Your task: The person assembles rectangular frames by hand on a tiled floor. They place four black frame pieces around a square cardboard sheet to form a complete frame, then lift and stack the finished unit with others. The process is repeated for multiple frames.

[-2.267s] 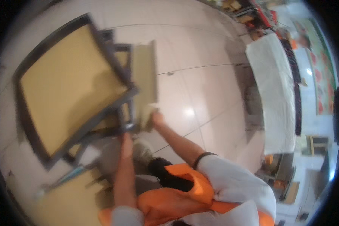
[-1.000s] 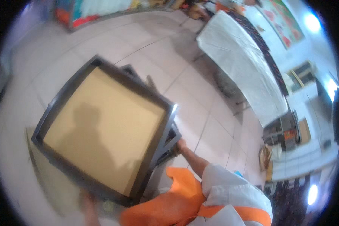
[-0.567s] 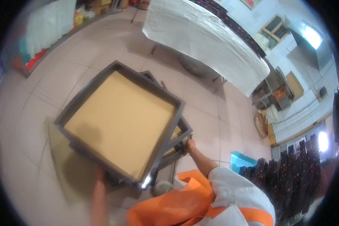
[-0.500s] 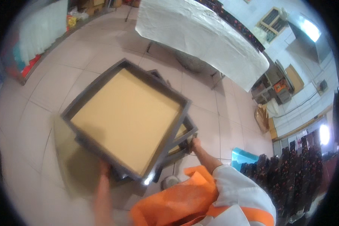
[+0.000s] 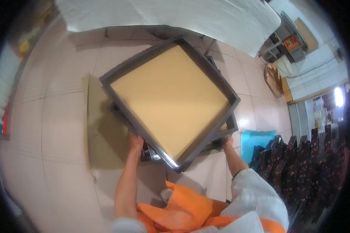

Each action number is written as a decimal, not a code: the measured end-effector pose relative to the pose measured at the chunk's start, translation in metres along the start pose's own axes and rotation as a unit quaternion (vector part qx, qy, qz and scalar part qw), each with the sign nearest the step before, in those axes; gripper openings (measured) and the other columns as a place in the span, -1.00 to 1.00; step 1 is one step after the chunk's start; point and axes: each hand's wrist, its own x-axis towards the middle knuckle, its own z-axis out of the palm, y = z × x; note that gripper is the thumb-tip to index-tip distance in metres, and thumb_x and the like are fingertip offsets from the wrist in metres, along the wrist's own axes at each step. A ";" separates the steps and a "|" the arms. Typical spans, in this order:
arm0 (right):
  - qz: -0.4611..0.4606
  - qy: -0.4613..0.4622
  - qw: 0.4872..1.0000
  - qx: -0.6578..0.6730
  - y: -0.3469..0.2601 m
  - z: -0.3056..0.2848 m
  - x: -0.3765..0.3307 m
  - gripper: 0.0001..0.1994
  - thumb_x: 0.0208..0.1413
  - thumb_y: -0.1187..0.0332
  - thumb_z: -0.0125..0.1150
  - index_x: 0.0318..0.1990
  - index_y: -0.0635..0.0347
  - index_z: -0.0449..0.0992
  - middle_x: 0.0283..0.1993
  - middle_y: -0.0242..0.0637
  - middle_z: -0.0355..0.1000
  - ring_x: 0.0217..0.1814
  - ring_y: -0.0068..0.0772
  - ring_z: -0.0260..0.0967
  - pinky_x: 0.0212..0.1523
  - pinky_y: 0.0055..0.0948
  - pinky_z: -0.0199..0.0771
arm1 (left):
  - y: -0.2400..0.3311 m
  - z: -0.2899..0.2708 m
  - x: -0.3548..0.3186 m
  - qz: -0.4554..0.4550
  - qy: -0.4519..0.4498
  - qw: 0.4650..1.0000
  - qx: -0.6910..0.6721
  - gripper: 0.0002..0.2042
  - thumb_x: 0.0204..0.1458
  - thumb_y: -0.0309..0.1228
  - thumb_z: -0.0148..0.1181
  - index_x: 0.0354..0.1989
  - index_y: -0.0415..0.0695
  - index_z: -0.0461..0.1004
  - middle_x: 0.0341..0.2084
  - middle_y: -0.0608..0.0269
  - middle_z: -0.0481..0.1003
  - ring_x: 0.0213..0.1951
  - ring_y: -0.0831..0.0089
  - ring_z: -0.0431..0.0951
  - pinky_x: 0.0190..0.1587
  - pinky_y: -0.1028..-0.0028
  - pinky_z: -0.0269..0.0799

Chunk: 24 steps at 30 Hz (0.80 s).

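A stack of square dark-grey trays is held out in front of me. The uppermost tray (image 5: 237, 101) is turned cornerwise over a lower tray (image 5: 231, 126), and a smooth, flat, pale-yellow layer (image 5: 171, 103) covers its bottom. My left hand (image 5: 135, 143) grips the stack's near left side, below the top tray's rim. At the right corner of the lower tray, my right hand (image 5: 227, 142) is closed around the edge. The fingers of both hands are partly hidden beneath the trays.
A brownish sheet (image 5: 95, 136) lies on the tiled floor under the left of the stack. Beyond stands a table with a white cover (image 5: 163, 13). To the right are a light-blue sheet (image 5: 254, 145) and rows of dark, flower-patterned pieces (image 5: 311, 167). An orange apron (image 5: 186, 206) hangs before me.
The tray stack now appears further right and slightly higher in view, with both hands still on it. The white-covered table has shifted left and up as my view turned.
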 end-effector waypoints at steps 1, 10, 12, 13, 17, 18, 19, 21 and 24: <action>-0.005 -0.002 1.000 0.011 0.000 -0.005 0.004 -0.88 0.04 0.34 0.00 -0.41 0.17 0.30 -0.48 -0.31 0.28 -0.50 -0.36 0.26 -0.50 -0.34 0.31 | -0.003 0.008 0.011 0.006 -0.014 1.000 -0.001 -0.49 0.08 -0.33 -0.08 0.15 -0.32 -0.02 0.07 -0.11 0.19 0.13 0.14 0.18 0.11 0.39 0.09; -0.027 -0.015 1.000 -0.001 0.011 -0.003 0.009 -0.72 0.01 0.23 0.06 -0.20 0.23 0.38 -0.33 -0.24 0.38 -0.30 -0.24 0.33 -0.28 -0.26 0.35 | -0.016 0.042 0.093 -0.008 -0.003 0.993 0.120 -0.45 -0.02 -0.21 -0.02 0.09 -0.35 0.13 0.04 -0.17 0.23 0.09 0.06 0.24 0.09 0.36 0.13; -0.147 -0.017 0.979 -0.140 0.001 -0.021 0.036 -0.69 0.02 0.18 0.03 -0.21 0.24 0.39 -0.28 -0.23 0.39 -0.29 -0.28 0.32 -0.27 -0.29 0.34 | -0.015 0.061 0.116 0.068 -0.004 0.988 0.138 -0.45 -0.03 -0.18 -0.02 0.04 -0.39 0.19 -0.01 -0.23 0.26 0.07 0.03 0.26 0.07 0.34 0.16; -0.160 -0.011 0.973 -0.164 0.000 -0.015 0.040 -0.68 0.02 0.17 0.02 -0.21 0.25 0.39 -0.27 -0.22 0.39 -0.29 -0.29 0.32 -0.28 -0.30 0.34 | -0.008 0.060 0.126 0.108 0.005 0.982 0.153 -0.45 -0.04 -0.17 -0.02 0.02 -0.41 0.21 -0.03 -0.26 0.28 0.06 0.02 0.27 0.06 0.33 0.17; -0.006 0.076 0.993 -0.094 0.001 0.021 -0.006 -0.65 0.02 0.15 -0.02 -0.23 0.30 0.39 -0.26 -0.13 0.38 -0.30 -0.25 0.32 -0.33 -0.25 0.35 | 0.061 0.053 0.092 0.044 -0.049 0.979 0.195 -0.53 -0.04 -0.21 -0.02 -0.08 -0.39 0.31 -0.13 -0.21 0.37 -0.02 0.04 0.34 0.00 0.31 0.22; -0.027 0.075 0.981 -0.175 -0.005 0.030 -0.008 -0.66 0.02 0.16 -0.03 -0.23 0.30 0.39 -0.27 -0.13 0.38 -0.30 -0.25 0.32 -0.33 -0.25 0.35 | 0.083 0.055 0.092 0.020 -0.048 0.973 0.225 -0.56 -0.04 -0.23 -0.03 -0.10 -0.37 0.33 -0.15 -0.17 0.39 -0.03 0.05 0.36 -0.02 0.31 0.23; -0.044 0.078 0.962 -0.259 -0.005 0.030 -0.010 -0.66 0.03 0.16 -0.05 -0.22 0.29 0.38 -0.27 -0.14 0.37 -0.30 -0.24 0.32 -0.32 -0.26 0.34 | 0.100 0.061 0.086 -0.009 -0.053 0.965 0.256 -0.59 -0.03 -0.24 -0.04 -0.12 -0.35 0.35 -0.17 -0.14 0.41 -0.05 0.07 0.38 -0.03 0.31 0.24; -0.091 0.070 0.986 -0.121 -0.022 -0.043 0.036 -0.67 0.04 0.18 -0.05 -0.22 0.30 0.37 -0.27 -0.14 0.37 -0.29 -0.23 0.32 -0.28 -0.26 0.34 | 0.114 0.110 0.063 0.038 -0.075 0.989 0.123 -0.66 -0.02 -0.26 -0.06 -0.20 -0.30 0.40 -0.21 0.00 0.45 -0.10 0.17 0.41 -0.05 0.31 0.25; -0.027 0.060 0.998 -0.004 -0.005 0.012 0.010 -0.68 0.04 0.21 -0.05 -0.20 0.31 0.36 -0.25 -0.14 0.36 -0.27 -0.22 0.31 -0.23 -0.30 0.33 | 0.113 0.085 0.083 0.094 -0.052 0.987 0.121 -0.66 -0.02 -0.26 -0.06 -0.22 -0.30 0.41 -0.22 0.03 0.45 -0.11 0.20 0.41 -0.06 0.31 0.24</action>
